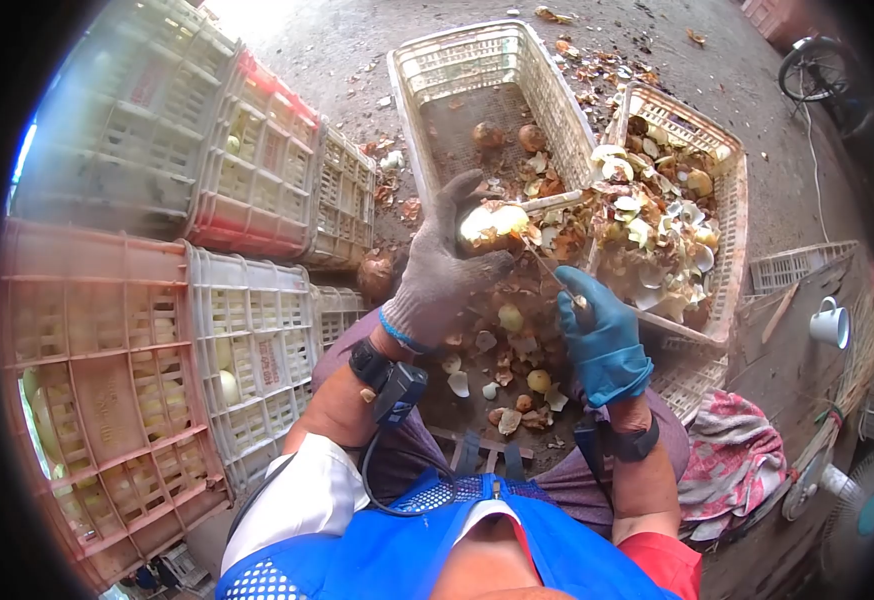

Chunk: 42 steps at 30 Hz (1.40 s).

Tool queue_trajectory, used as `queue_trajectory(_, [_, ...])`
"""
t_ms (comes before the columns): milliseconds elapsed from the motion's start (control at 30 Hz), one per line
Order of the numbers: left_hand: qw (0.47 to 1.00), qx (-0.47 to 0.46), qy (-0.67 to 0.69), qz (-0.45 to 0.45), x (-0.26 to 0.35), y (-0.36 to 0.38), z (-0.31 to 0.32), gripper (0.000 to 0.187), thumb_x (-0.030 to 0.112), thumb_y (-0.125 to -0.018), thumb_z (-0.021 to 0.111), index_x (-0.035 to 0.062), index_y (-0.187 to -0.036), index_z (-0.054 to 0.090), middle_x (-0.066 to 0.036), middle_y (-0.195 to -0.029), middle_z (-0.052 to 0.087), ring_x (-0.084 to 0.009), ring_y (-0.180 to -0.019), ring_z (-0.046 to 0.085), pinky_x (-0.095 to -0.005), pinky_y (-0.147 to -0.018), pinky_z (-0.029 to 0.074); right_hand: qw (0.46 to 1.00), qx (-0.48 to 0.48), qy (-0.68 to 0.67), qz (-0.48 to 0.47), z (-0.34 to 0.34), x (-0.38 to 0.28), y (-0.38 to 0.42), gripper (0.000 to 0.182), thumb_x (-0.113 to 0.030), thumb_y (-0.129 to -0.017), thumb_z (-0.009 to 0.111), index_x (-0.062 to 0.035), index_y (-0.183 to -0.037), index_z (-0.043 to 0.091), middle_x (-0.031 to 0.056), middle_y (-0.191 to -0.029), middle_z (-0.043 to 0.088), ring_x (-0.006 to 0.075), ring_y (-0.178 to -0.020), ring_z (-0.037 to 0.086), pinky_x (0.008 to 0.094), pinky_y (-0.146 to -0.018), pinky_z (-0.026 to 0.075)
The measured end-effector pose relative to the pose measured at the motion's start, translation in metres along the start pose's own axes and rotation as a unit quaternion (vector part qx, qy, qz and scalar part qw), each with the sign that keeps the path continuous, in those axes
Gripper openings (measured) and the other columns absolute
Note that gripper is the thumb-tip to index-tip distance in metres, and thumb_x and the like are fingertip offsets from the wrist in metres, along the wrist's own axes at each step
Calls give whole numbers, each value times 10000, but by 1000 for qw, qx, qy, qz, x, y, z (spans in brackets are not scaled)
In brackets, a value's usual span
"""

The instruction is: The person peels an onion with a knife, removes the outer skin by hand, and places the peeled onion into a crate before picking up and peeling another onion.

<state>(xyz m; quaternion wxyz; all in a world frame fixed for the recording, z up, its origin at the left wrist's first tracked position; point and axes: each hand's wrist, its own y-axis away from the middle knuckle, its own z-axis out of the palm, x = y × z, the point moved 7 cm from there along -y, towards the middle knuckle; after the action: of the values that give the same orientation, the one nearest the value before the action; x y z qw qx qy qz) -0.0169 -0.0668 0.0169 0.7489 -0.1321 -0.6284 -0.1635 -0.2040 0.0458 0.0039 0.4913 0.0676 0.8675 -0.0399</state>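
Observation:
My left hand (447, 262), in a grey knitted glove, holds a partly peeled onion (495, 224) between its thumb and fingers. The onion's pale flesh shows at the front. My right hand (597, 335), in a blue rubber glove, is closed round the handle of a knife (547, 268), whose thin blade points up and left towards the onion. Below both hands, onion skins and a few small onions (539, 380) lie on the ground between my legs. Behind the hands, brown onions (488, 134) sit in a long plastic crate (569, 120).
A second crate (735, 220) at the right is heaped with onion peelings (647, 220). Stacked crates (107, 370) of onions stand at the left. A white mug (830, 325), a red and white cloth (732, 455) and a fan (869, 512) are at the right.

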Motion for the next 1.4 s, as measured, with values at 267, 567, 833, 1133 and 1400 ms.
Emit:
queue_trajectory(267, [1000, 10, 5, 4, -5, -2, 6, 948, 13, -778, 850, 35, -1563, 319, -170, -1442, 486, -222, -1299, 543, -334, -1073, 513, 979, 49, 196, 22, -7, -5, 2, 560, -33, -835, 730, -62, -1383, 617, 194, -1177, 718, 345, -1044, 716, 394, -923, 570])
queue_trajectory(567, [998, 44, 40, -24, -6, 3, 7, 947, 22, -736, 853, 14, -1543, 359, -144, -1383, 556, -236, -1231, 598, -361, -1005, 560, 939, 23, -233, 250, 17, 31, 4, 249, -150, -1030, 654, -56, -1261, 671, -18, -881, 689, 37, -734, 606, 243, -644, 519])
queue_trajectory(833, [998, -33, -29, -42, 5, 7, 20, 991, 51, -722, 885, 22, -1556, 350, -141, -1405, 566, -217, -1266, 579, -351, -1084, 490, 967, 43, -230, 98, 1, 0, -12, 390, -233, -1000, 730, -56, -1340, 653, 14, -1060, 722, 50, -850, 614, 219, -726, 490])
queue_trajectory(1133, [962, -176, -210, 14, 2, 15, 42, 1048, 67, -674, 899, 31, -1566, 350, -150, -1391, 602, -201, -1282, 564, -359, -1123, 440, 938, -77, -291, 173, -4, -3, -4, 430, -210, -959, 768, -30, -1334, 659, 75, -1068, 751, 106, -966, 665, 284, -882, 538])
queue_trajectory(1400, [987, -147, -62, -11, -9, 12, 44, 989, -33, -750, 774, 75, -1600, 280, -181, -1469, 498, -256, -1299, 560, -375, -1038, 555, 943, 29, -274, 189, -1, 7, -7, 235, -135, -974, 702, -20, -1179, 709, 6, -913, 733, 48, -781, 636, 239, -717, 539])
